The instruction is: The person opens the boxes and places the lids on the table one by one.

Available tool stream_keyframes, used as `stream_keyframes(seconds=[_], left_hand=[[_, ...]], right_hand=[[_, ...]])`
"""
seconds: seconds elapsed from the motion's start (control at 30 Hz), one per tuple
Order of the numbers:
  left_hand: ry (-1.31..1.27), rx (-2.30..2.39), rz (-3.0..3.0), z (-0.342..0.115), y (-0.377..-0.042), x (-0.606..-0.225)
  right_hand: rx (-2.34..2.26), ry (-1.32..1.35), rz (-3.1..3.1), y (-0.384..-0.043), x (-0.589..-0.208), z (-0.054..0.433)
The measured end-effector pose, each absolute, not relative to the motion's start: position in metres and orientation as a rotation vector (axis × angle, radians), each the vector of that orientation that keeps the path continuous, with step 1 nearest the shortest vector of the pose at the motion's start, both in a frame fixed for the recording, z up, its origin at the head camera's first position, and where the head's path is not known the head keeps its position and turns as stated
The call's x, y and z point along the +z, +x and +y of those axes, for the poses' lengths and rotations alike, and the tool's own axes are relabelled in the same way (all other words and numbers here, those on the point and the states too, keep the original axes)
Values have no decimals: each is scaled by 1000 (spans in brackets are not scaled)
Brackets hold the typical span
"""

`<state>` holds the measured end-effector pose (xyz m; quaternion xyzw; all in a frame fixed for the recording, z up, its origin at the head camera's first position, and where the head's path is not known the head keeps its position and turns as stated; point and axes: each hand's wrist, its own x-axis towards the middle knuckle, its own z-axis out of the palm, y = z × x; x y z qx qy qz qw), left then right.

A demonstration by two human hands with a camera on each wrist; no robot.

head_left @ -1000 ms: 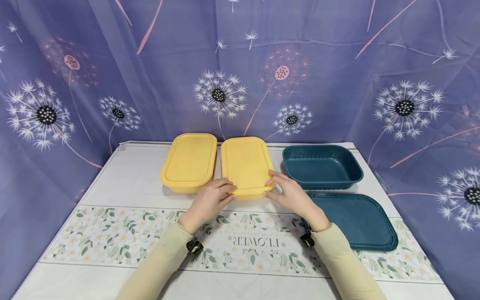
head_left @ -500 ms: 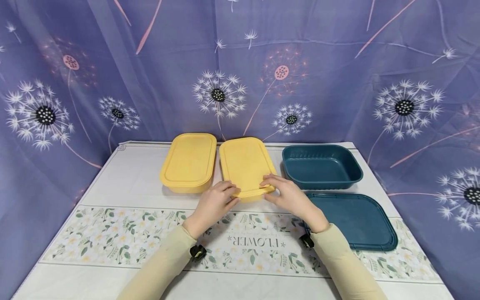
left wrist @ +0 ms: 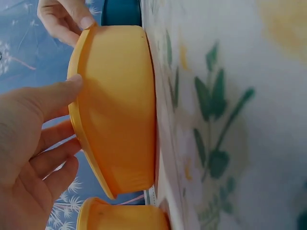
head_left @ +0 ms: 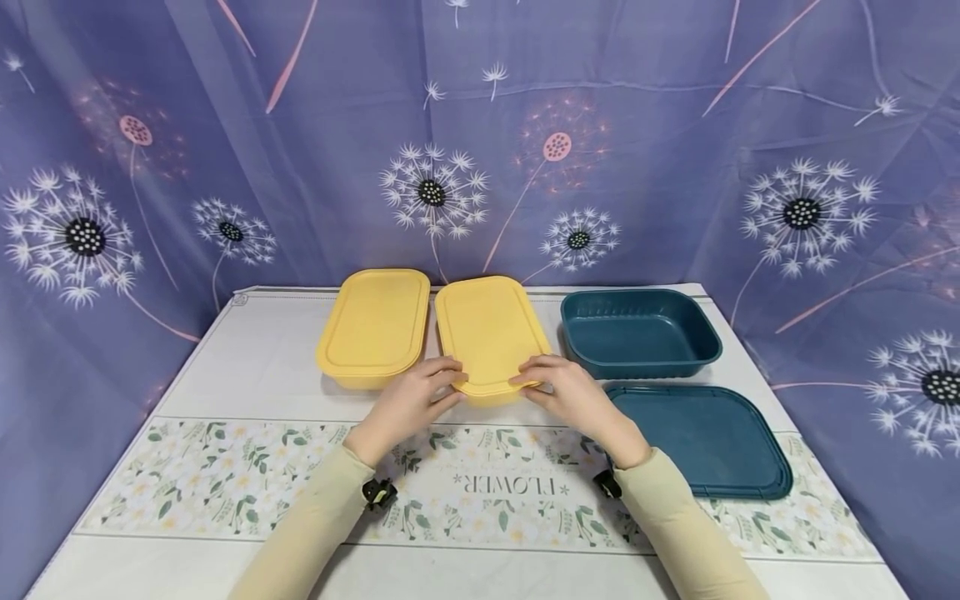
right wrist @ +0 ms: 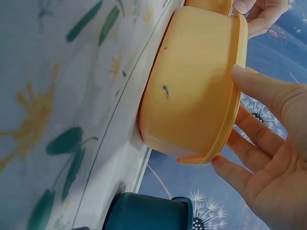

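A yellow lidded storage box (head_left: 491,396) stands at the middle back of the table, slightly askew. Both hands are at its near end. My left hand (head_left: 411,407) pinches the rim of the yellow lid (head_left: 487,329) at the near left corner; the left wrist view has its thumb (left wrist: 72,86) against the rim edge and the other fingers over the top. At the near right corner my right hand (head_left: 576,402) pinches the same rim, thumb (right wrist: 244,79) on the edge and fingers spread behind. The lid lies over the box, whose front wall (right wrist: 187,86) shows below it.
Close on the left stands a second yellow lidded box (head_left: 375,325). To the right is an uncovered dark teal box (head_left: 641,367), with a teal lid (head_left: 720,442) flat in front of it. A flower-printed cloth (head_left: 225,475) covers the table; a purple curtain (head_left: 330,167) hangs behind.
The middle yellow box and lid have turned a little, the far end swinging left. The right hand's fingers have shifted from the right corner inward along the near rim.
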<state>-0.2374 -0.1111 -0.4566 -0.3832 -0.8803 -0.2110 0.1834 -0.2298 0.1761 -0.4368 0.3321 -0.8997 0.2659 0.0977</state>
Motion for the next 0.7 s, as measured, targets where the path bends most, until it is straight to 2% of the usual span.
stream_keyframes(seconds=[0.7], left_hand=[[-1066,-535,-2440,-93,-227,-455]], right_hand=[[978,1047,-2702,-245,-437,199]])
